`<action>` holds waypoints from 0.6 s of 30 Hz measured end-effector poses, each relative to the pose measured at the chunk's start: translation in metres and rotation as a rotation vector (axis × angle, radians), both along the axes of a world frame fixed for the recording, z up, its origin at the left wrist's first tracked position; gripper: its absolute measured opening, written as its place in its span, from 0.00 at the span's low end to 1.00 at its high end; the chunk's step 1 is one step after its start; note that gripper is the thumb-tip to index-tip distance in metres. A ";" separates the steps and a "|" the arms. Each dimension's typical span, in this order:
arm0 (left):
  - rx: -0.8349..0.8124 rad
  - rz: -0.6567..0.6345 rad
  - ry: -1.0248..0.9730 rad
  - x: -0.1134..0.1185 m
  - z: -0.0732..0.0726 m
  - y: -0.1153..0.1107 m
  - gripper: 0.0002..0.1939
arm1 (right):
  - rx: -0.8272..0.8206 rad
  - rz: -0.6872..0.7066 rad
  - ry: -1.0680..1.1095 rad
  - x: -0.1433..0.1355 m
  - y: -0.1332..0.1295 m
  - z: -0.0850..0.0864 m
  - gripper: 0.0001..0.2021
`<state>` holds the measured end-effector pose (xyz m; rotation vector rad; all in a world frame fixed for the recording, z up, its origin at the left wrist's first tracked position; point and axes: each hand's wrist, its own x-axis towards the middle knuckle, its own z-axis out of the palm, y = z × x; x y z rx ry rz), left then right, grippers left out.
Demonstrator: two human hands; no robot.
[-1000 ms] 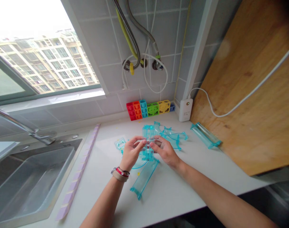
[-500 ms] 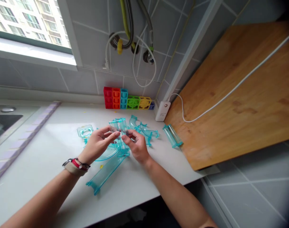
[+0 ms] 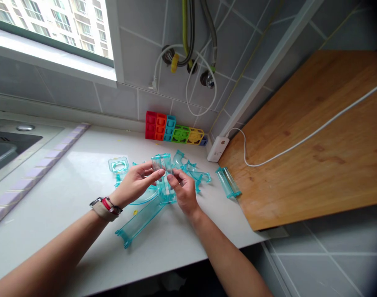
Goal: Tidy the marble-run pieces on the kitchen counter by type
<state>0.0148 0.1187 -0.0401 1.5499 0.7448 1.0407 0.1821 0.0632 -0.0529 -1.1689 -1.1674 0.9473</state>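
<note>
Between my hands is a clear teal plastic track piece [image 3: 164, 178], held upright. My left hand [image 3: 138, 181] grips its left side with thumb and fingers. On its right side, my right hand [image 3: 185, 190] is closed around the edge. A long teal channel [image 3: 141, 221] lies on the white counter below, slanting toward the lower left. Curved teal pieces [image 3: 193, 170] lie behind my right hand. A teal piece with a round hole [image 3: 118, 165] rests behind my left hand. Other teal parts are partly hidden beneath my hands.
Coloured blocks [image 3: 172, 128] stand in a row along the tiled wall. A white power strip [image 3: 218, 149] with a cable stands beside a leaning wooden board [image 3: 306, 144]. Two teal channels [image 3: 228, 182] lie by the board. A sink [image 3: 11, 144] is at the left.
The camera view has shifted, so the scene appears farther right. Both hands still hold the teal piece, with little change in their grip.
</note>
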 end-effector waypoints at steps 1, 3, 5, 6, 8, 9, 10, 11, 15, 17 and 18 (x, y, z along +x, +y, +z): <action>0.003 -0.002 0.004 0.000 0.000 0.000 0.14 | 0.001 -0.002 0.014 0.000 0.000 -0.001 0.18; 0.017 -0.006 0.020 0.000 0.000 0.000 0.14 | -0.004 0.002 0.045 0.000 0.001 -0.004 0.18; 0.028 -0.023 0.046 -0.001 0.000 0.000 0.15 | -0.002 0.002 0.081 0.000 0.003 -0.008 0.20; 0.030 -0.036 0.058 -0.001 0.000 0.000 0.15 | 0.004 -0.001 0.101 0.000 0.003 -0.010 0.21; 0.027 -0.064 0.077 -0.001 0.001 0.000 0.14 | 0.034 -0.011 0.141 -0.001 0.005 -0.013 0.21; 0.025 -0.074 0.081 -0.001 0.001 0.000 0.14 | 0.050 -0.015 0.160 -0.001 0.005 -0.014 0.21; 0.024 -0.078 0.082 -0.001 0.001 0.000 0.14 | 0.064 -0.016 0.177 -0.001 0.005 -0.015 0.21; 0.022 -0.082 0.083 -0.001 0.001 -0.001 0.14 | 0.075 -0.015 0.189 -0.002 0.005 -0.015 0.21; 0.001 -0.078 0.062 -0.001 -0.001 -0.001 0.13 | 0.088 -0.004 0.205 -0.002 0.004 -0.013 0.21; -0.014 -0.075 0.043 -0.001 -0.001 -0.001 0.13 | 0.091 -0.005 0.205 -0.002 0.004 -0.012 0.21; -0.021 -0.073 0.035 -0.001 -0.002 -0.001 0.13 | 0.092 -0.003 0.204 -0.002 0.004 -0.012 0.20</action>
